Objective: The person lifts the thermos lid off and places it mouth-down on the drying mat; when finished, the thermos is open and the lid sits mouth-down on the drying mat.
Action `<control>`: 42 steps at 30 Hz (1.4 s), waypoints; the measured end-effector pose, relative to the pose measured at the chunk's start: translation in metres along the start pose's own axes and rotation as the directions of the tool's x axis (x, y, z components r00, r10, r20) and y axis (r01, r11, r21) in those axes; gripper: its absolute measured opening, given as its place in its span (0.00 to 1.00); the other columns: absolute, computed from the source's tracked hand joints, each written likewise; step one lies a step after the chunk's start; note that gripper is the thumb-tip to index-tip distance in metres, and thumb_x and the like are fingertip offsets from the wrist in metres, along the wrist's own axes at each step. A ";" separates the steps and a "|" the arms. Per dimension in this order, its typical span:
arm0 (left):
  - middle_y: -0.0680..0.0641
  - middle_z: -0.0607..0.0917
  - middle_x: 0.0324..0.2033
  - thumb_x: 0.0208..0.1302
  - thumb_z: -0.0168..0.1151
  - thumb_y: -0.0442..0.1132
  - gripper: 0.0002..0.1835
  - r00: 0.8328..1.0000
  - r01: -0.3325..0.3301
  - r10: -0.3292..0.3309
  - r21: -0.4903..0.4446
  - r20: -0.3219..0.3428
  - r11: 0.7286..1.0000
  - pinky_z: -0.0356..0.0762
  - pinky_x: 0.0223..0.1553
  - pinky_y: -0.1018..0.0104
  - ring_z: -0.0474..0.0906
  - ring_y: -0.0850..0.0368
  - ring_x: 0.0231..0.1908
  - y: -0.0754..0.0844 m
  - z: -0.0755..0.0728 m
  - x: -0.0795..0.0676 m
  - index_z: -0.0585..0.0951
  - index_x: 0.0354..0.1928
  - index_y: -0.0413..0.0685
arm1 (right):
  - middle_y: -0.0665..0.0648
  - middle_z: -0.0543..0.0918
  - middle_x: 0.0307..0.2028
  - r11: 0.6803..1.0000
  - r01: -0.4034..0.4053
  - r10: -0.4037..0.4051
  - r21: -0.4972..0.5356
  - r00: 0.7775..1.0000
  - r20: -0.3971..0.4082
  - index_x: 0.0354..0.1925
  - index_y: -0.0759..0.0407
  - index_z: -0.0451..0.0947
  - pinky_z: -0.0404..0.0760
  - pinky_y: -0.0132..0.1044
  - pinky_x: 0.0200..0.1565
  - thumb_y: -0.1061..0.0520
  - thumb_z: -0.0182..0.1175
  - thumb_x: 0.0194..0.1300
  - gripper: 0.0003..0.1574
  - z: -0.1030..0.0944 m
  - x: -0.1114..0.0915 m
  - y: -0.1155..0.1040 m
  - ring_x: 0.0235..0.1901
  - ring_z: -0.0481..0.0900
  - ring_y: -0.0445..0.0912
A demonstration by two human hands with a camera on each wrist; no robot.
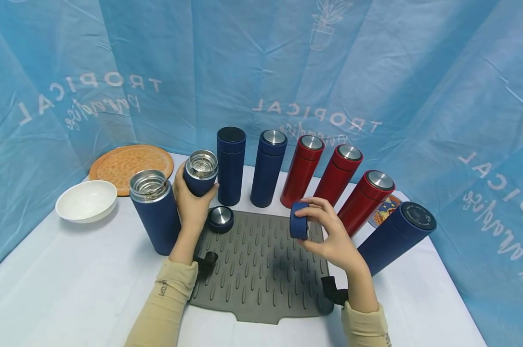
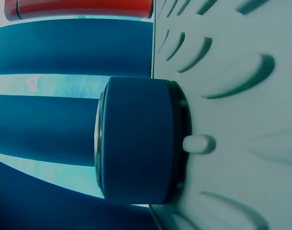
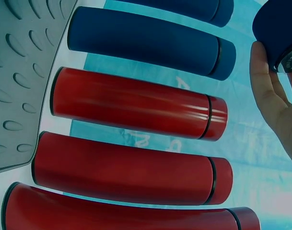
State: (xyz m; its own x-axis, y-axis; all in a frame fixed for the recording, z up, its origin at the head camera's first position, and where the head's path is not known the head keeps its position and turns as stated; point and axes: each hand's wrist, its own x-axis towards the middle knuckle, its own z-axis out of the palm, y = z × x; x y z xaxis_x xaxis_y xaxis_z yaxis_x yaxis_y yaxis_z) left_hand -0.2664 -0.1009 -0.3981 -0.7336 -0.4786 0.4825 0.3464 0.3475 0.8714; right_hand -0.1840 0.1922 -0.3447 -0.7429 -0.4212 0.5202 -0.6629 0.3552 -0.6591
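Observation:
My left hand [image 1: 193, 205] grips a dark blue thermos bottle [image 1: 199, 186], held up with its steel mouth uncovered. Close by on the left stands a second blue thermos [image 1: 155, 217], also lidless. My right hand [image 1: 333, 238] pinches a blue thermos lid [image 1: 298, 222] turned on its side above the grey mat [image 1: 261, 260]; in the right wrist view, fingers hold this lid [image 3: 280, 28] in the upper right corner. A silver-topped blue lid [image 1: 221, 217] rests at the mat's far left corner, just below my left hand. It fills the middle of the left wrist view.
Behind the mat stand two capped blue thermoses [image 1: 231, 168] and three red thermoses [image 1: 302, 171]. A capped blue one [image 1: 396, 236] stands right of my right hand. At the left are a white bowl [image 1: 86, 205] and a round brown board [image 1: 131, 164]. A blue curtain [image 1: 244, 62] hangs behind.

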 end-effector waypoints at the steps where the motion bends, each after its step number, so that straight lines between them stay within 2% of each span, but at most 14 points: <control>1: 0.42 0.64 0.62 0.45 0.73 0.37 0.45 1.000 0.008 -0.008 -0.007 -0.005 1.000 0.54 0.62 0.48 0.58 0.47 0.63 -0.001 0.000 0.000 0.60 0.66 0.53 | 0.58 0.66 0.59 1.000 -0.002 0.002 -0.001 1.000 0.002 0.50 0.57 0.73 0.77 0.45 0.49 0.74 0.69 0.39 0.37 0.000 0.000 0.000 0.57 0.64 0.50; 5: 0.43 0.64 0.63 0.46 0.73 0.36 0.46 0.999 0.034 -0.034 -0.028 -0.025 0.999 0.55 0.62 0.49 0.59 0.49 0.63 -0.002 0.002 0.003 0.59 0.67 0.53 | 0.57 0.65 0.59 1.000 -0.007 0.007 -0.004 1.000 0.007 0.51 0.56 0.73 0.76 0.37 0.50 0.73 0.70 0.39 0.37 0.000 0.000 -0.001 0.58 0.64 0.50; 8: 0.44 0.63 0.63 0.47 0.72 0.37 0.46 0.997 0.063 -0.064 -0.029 -0.035 0.998 0.55 0.62 0.50 0.58 0.50 0.64 -0.002 0.004 0.006 0.57 0.67 0.53 | 0.57 0.65 0.59 1.000 -0.001 0.001 -0.001 1.000 0.010 0.51 0.56 0.73 0.75 0.35 0.50 0.73 0.69 0.39 0.37 0.001 0.000 0.000 0.58 0.64 0.51; 12: 0.46 0.61 0.65 0.49 0.71 0.37 0.46 0.993 0.102 -0.106 -0.063 -0.056 0.993 0.55 0.63 0.52 0.57 0.52 0.65 -0.003 0.006 0.011 0.55 0.68 0.52 | 0.58 0.65 0.60 1.000 0.011 -0.011 0.006 1.000 0.023 0.51 0.57 0.73 0.76 0.36 0.50 0.73 0.69 0.39 0.38 0.002 0.001 0.001 0.57 0.64 0.53; 18: 0.47 0.57 0.67 0.51 0.69 0.36 0.47 0.987 0.128 -0.139 -0.142 -0.075 0.982 0.55 0.63 0.53 0.56 0.53 0.65 -0.006 0.006 0.016 0.52 0.70 0.52 | 0.60 0.64 0.60 1.000 0.010 -0.011 0.008 0.999 0.036 0.51 0.58 0.72 0.77 0.38 0.49 0.73 0.70 0.38 0.39 0.005 0.000 0.002 0.57 0.64 0.56; 24: 0.47 0.54 0.68 0.52 0.68 0.38 0.47 0.983 0.151 -0.164 -0.151 -0.080 0.977 0.52 0.64 0.54 0.53 0.54 0.66 -0.006 0.006 0.020 0.50 0.70 0.54 | 0.60 0.64 0.60 1.000 0.021 -0.022 0.017 0.999 0.046 0.52 0.57 0.71 0.76 0.35 0.50 0.72 0.71 0.39 0.39 0.006 0.001 0.002 0.56 0.65 0.53; 29: 0.46 0.54 0.68 0.52 0.68 0.37 0.47 0.984 0.143 -0.158 -0.153 -0.087 0.978 0.51 0.64 0.54 0.53 0.53 0.66 -0.007 0.007 0.022 0.50 0.70 0.54 | 0.60 0.64 0.60 1.000 0.018 -0.019 0.017 0.998 0.056 0.53 0.57 0.71 0.77 0.40 0.50 0.72 0.71 0.39 0.40 0.006 0.002 0.003 0.56 0.66 0.52; 34: 0.47 0.54 0.68 0.53 0.68 0.38 0.47 0.985 0.136 -0.150 -0.146 -0.086 0.980 0.50 0.65 0.54 0.52 0.54 0.67 -0.010 0.007 0.023 0.50 0.70 0.55 | 0.58 0.65 0.59 1.000 -0.021 0.020 0.021 0.998 0.059 0.54 0.58 0.70 0.77 0.47 0.48 0.70 0.72 0.40 0.40 0.008 0.004 0.001 0.55 0.67 0.50; 38: 0.48 0.53 0.68 0.52 0.68 0.37 0.48 0.985 0.139 -0.151 -0.143 -0.081 0.980 0.50 0.65 0.55 0.51 0.56 0.67 -0.012 0.006 0.023 0.49 0.70 0.56 | 0.55 0.68 0.57 0.997 -0.071 0.070 0.010 0.996 0.062 0.58 0.54 0.70 0.78 0.45 0.47 0.64 0.72 0.44 0.41 0.012 0.005 0.004 0.52 0.69 0.48; 42: 0.48 0.53 0.68 0.52 0.68 0.37 0.48 0.986 0.134 -0.145 -0.136 -0.077 0.982 0.50 0.65 0.54 0.51 0.55 0.67 -0.012 0.006 0.022 0.49 0.71 0.55 | 0.50 0.69 0.54 0.987 -0.158 0.160 -0.044 0.986 0.047 0.60 0.46 0.69 0.78 0.41 0.45 0.55 0.70 0.48 0.40 0.019 0.011 0.007 0.49 0.69 0.44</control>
State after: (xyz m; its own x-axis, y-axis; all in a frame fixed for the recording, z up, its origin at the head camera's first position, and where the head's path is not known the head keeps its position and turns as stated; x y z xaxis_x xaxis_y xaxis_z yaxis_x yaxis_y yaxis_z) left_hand -0.2904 -0.1107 -0.3984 -0.7286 -0.5848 0.3566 0.3213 0.1680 0.9320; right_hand -0.1946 0.1742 -0.3539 -0.8341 -0.3975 0.3825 -0.5410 0.4538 -0.7081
